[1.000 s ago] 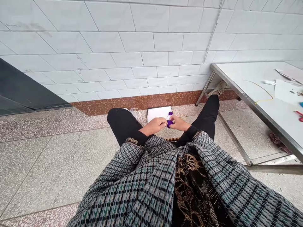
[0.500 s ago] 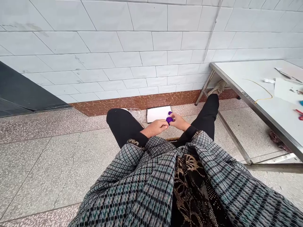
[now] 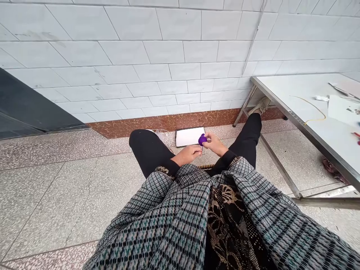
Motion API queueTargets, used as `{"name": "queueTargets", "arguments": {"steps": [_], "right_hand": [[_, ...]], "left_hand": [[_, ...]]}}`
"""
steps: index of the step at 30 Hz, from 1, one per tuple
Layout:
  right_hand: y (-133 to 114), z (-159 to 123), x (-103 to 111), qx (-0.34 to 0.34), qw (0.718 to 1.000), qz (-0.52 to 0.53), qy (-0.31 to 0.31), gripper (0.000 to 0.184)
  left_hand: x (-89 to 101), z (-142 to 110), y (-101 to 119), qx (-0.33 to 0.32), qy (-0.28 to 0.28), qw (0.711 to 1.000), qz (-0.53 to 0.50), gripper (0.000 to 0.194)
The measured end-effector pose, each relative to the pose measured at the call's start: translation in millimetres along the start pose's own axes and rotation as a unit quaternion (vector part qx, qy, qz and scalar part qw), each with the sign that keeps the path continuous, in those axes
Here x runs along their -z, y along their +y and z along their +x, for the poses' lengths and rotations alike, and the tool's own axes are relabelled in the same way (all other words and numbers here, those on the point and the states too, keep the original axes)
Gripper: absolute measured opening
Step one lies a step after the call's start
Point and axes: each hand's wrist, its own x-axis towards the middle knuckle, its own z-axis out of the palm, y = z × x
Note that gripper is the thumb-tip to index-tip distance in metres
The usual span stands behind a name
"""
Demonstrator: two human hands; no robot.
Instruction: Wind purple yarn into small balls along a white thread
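Observation:
A small, rounded purple bundle, perhaps yarn or a fabric flower, is between my knees. The fingertips of my right hand are closed on its right side. Just below and to the left, my left hand is closed in a pinch. A thin dark strand or stem runs from the bundle down to those fingertips; which of the two it is, I cannot tell. Behind the bundle, a white tray or box with a dark rim lies low near the wall.
On my right stands a metal-edged table with a yellow cord, papers and a red-handled item. Clear plastic wrapping lies by my left knee. A tiled wall rises ahead. Dark cloth lies under the table.
The purple bundle has turned and risen slightly, showing more of its rounded side. My hands are a little farther apart, and the strand beneath now shows. The view has shifted slightly.

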Motion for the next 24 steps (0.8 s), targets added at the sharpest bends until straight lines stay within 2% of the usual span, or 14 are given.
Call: {"name": "queueTargets", "arguments": {"steps": [1,3,5,6,8,10,11,13,15,16,18,20,22,24], "right_hand": [[1,-1,1,-0.003,0.999,-0.042,-0.022,0.032],[0,-6,2,-0.020,0.991,-0.074,-0.106,0.032],[-4,-11,1,-0.040,0.979,-0.027,-0.200,0.034],[-6,-12,1,-0.048,0.973,0.016,-0.224,0.035],[-10,-13,0,-0.056,0.967,0.107,-0.223,0.036],[-10,-11,-2,-0.051,0.968,0.178,-0.172,0.038],[-9,-8,-3,-0.047,0.968,0.200,-0.140,0.040],[-4,-3,-5,-0.037,0.972,0.218,-0.075,0.042],[2,1,-5,-0.035,0.980,0.194,-0.024,0.040],[4,2,-5,-0.037,0.986,0.163,-0.010,0.038],[8,2,-4,-0.036,0.997,0.072,0.008,0.033],[10,-2,-2,-0.031,0.999,-0.024,-0.013,0.029],[7,-6,-1,-0.036,0.992,-0.068,-0.096,0.028],[2,-10,0,-0.053,0.978,-0.032,-0.197,0.031]], "left_hand": [[4.9,0,1,-0.004,0.020,1.000,0.006,0.021],[13.9,0,0,-0.002,0.061,0.998,0.012,0.021],[17.7,0,-7,0.019,0.101,0.995,0.008,0.019],[16.7,1,-12,0.040,0.120,0.992,0.000,0.018],[9.1,1,-22,0.098,0.146,0.984,-0.030,0.018],[-2.8,1,-28,0.143,0.130,0.979,-0.073,0.018],[-8.8,1,-29,0.141,0.112,0.981,-0.078,0.018],[-18.2,1,-27,0.091,0.065,0.992,-0.059,0.021],[-21.9,-1,-21,0.032,0.024,0.999,-0.023,0.025],[-21.4,-2,-18,0.011,0.015,1.000,-0.006,0.025],[-17.2,-3,-14,-0.008,0.035,0.999,0.018,0.024],[-10.7,-5,-14,-0.004,0.083,0.996,0.030,0.022],[-5.0,-5,-18,0.015,0.131,0.991,0.034,0.021],[-2.5,-4,-24,0.048,0.160,0.986,0.032,0.021]]}}
